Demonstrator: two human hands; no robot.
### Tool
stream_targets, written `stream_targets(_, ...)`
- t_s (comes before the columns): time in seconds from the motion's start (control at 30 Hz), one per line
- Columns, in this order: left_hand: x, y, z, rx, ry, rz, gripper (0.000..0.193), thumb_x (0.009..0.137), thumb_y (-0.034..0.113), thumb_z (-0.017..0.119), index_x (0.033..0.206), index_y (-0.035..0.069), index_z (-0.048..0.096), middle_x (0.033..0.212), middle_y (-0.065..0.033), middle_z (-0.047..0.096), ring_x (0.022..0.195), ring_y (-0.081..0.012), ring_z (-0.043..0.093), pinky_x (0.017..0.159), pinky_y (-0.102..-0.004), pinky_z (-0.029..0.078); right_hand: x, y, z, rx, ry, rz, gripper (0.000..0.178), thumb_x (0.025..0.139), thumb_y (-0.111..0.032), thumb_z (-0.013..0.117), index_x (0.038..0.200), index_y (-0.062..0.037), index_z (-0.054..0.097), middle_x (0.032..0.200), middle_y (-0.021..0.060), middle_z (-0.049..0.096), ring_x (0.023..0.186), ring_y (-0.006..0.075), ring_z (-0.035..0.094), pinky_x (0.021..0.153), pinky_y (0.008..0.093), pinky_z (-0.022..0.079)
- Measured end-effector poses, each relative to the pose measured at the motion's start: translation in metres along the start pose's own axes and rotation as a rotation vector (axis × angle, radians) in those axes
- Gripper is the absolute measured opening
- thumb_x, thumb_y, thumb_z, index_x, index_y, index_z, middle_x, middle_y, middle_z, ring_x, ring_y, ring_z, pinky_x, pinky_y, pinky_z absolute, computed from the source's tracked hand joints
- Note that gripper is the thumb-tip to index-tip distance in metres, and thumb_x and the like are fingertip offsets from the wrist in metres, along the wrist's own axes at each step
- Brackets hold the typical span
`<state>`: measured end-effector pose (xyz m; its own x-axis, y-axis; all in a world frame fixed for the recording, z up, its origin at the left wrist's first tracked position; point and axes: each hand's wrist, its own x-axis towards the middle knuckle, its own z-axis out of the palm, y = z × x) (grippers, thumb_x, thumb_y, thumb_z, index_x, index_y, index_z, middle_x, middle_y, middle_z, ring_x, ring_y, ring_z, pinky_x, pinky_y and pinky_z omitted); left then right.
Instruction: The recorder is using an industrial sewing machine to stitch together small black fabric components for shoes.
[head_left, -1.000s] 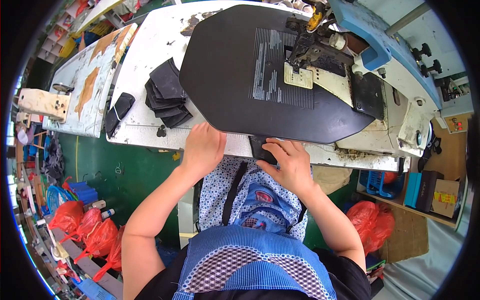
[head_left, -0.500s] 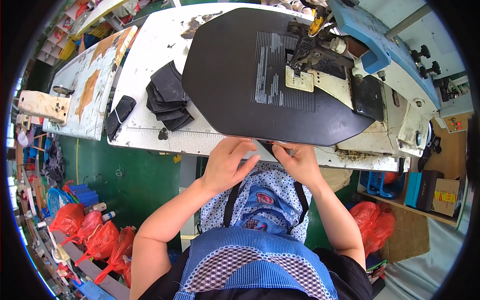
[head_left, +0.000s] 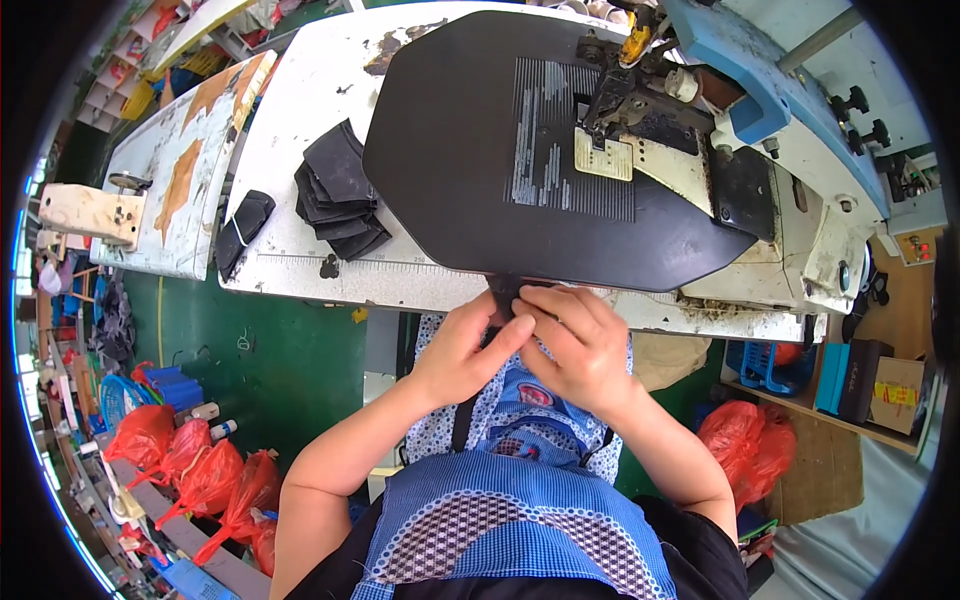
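Observation:
At the front edge of the white machine table (head_left: pixel 300 275), my left hand (head_left: pixel 468 350) and my right hand (head_left: pixel 580 345) come together. Between their fingers they pinch a small black fabric piece (head_left: pixel 507 292), mostly covered by the fingers. Its upper end lies against the near rim of a black eight-sided work plate (head_left: pixel 450 150). A fanned pile of black fabric pieces (head_left: pixel 340 190) sits on the table left of the plate. Farther left is a bundle of black pieces (head_left: pixel 243 232) tied with a pale band.
At the plate's right stands a sewing machine (head_left: pixel 610 110) with a blue arm (head_left: pixel 735 70). Another white table (head_left: pixel 175 180) is at the left. Red plastic bags (head_left: pixel 205 480) line the lower left; another red bag (head_left: pixel 748 450) is at the right, below a shelf with boxes (head_left: pixel 893 392).
My hands have drawn closer together and slightly lower. The right hand has turned over the black piece, fingers now reaching toward the left hand. The pile has not moved.

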<state>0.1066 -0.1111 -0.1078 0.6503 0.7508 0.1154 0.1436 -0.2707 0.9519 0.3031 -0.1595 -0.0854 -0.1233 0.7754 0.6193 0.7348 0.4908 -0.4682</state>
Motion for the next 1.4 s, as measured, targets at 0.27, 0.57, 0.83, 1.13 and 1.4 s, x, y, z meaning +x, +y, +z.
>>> stream_targets(0.27,-0.007,0.023,0.003,-0.194,0.027,-0.308,0.020,0.108,0.014,0.064,0.121,-0.002,0.068,0.085,-0.0143,0.079,0.076,-0.0253,0.081,0.062,-0.0373,0.059,0.000,0.001,-0.009,0.265,-0.120,0.222,0.024,0.086,-0.001,0.080,0.110,-0.0037,0.078,0.097,0.0118,0.074,0.079,0.0289,0.074,0.067,0.0382,0.060)
stream_targets(0.57,-0.003,0.038,0.014,0.398,-0.040,-0.011,0.013,0.099,0.014,0.069,0.097,0.002,0.064,0.069,-0.0205,0.067,0.064,-0.0425,0.070,0.057,-0.0512,0.053,0.001,-0.013,-0.038,-0.147,-0.332,0.008,0.019,0.075,-0.005,0.083,0.091,-0.0065,0.073,0.081,0.0039,0.069,0.070,0.0218,0.069,0.056,0.0342,0.055)
stream_targets(0.83,-0.009,0.068,0.004,-0.068,-0.138,-0.333,0.029,0.105,0.019,0.071,0.088,-0.002,0.062,0.060,-0.0097,0.062,0.056,-0.0172,0.067,0.060,-0.0345,0.060,-0.037,0.028,-0.096,0.405,0.249,0.593,0.006,0.086,-0.003,0.053,0.080,-0.0026,0.056,0.066,0.0072,0.047,0.060,0.0189,0.048,0.057,0.0320,0.040)
stream_targets(1.13,-0.016,0.119,-0.025,-0.288,-0.088,-0.417,0.028,0.106,0.013,0.071,0.085,-0.001,0.058,0.060,-0.0011,0.063,0.065,-0.0044,0.067,0.064,-0.0283,0.063,-0.032,-0.038,-0.109,-0.088,0.084,-0.072,0.040,0.072,0.005,0.077,0.107,-0.0136,0.079,0.114,0.0120,0.072,0.076,0.0209,0.073,0.059,0.0287,0.059)
stream_targets(1.4,0.005,0.119,-0.066,0.037,0.294,0.319,0.017,0.107,0.014,0.067,0.100,-0.001,0.068,0.082,-0.0112,0.074,0.068,-0.0163,0.072,0.062,-0.0284,0.057,0.067,-0.018,-0.072,0.071,0.136,-0.251,0.037,0.063,0.003,0.074,0.100,0.0042,0.076,0.117,0.0193,0.077,0.107,0.0354,0.077,0.091,0.0403,0.065)
